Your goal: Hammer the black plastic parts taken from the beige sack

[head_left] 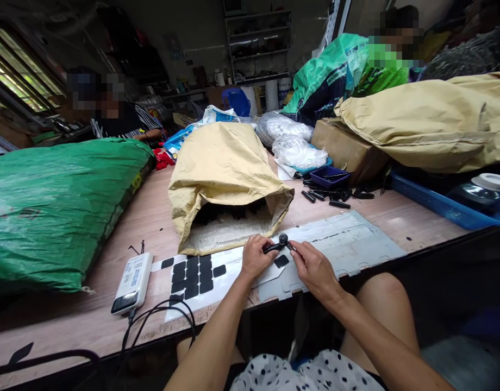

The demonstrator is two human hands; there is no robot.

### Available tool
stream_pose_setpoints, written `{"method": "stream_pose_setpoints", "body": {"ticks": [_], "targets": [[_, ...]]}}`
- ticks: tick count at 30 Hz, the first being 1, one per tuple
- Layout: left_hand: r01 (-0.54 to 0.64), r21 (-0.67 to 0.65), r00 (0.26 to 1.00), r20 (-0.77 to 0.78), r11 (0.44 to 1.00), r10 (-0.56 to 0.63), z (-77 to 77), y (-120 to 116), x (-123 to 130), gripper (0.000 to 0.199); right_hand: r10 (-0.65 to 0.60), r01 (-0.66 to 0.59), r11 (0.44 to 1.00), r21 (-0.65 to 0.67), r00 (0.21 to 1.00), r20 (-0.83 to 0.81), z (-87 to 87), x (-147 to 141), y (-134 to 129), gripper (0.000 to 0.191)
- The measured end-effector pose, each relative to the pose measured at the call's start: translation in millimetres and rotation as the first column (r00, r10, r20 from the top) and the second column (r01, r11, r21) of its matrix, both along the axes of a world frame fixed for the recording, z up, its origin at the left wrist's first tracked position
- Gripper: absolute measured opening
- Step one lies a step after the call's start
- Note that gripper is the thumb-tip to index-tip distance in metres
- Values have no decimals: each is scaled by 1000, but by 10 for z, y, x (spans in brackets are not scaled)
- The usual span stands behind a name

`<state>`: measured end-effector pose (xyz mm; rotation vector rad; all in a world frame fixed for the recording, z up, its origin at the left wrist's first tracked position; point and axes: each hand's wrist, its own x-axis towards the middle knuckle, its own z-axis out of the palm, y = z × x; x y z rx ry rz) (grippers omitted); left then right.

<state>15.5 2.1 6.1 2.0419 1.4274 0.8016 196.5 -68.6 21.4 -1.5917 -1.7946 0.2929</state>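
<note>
Near the table's front edge my left hand (257, 257) is closed on the dark handle of a small black part (283, 239) with a round head. My right hand (315, 270) pinches a thin dark piece at the other side of that round head. Just below, a black rounded square (281, 262) lies on white paper. To the left, several more black squares (192, 275) sit in rows on a white sheet (229, 271). A grey-white board (348, 239) extends under and to the right of my right hand.
An open tan sack (225, 163) lies ahead, a green sack (58, 201) left. A power bank (132, 283) with cables sits front left. Black handles (339, 204), a purple tray (330, 176), a box (348, 149) and a blue tray (433, 203) are right. Two people are behind.
</note>
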Motion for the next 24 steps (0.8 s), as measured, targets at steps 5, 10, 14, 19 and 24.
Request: {"method": "stream_pose_setpoints", "body": {"ticks": [5, 10, 14, 19, 24], "targets": [[11, 19, 1000, -13, 1000, -11, -19, 0, -10, 11, 74, -73, 997, 26, 997, -28, 20, -127, -4, 37], [0, 11, 1000, -7, 1000, 0, -5, -9, -5, 13, 38, -38, 999, 3, 999, -16, 3, -133, 24, 34], [-1, 22, 1000, -2, 1000, 1, 2, -16, 4, 17, -61, 59, 997, 40, 997, 42, 34, 143, 109, 34], [-5, 21, 1000, -25, 1000, 6, -7, -11, 7, 16, -281, 283, 958, 35, 911, 301, -37, 581, 311, 32], [-2, 30, 999, -38, 1000, 3, -24, -5, 3, 15, -286, 304, 952, 33, 844, 454, -202, 743, 528, 31]]}}
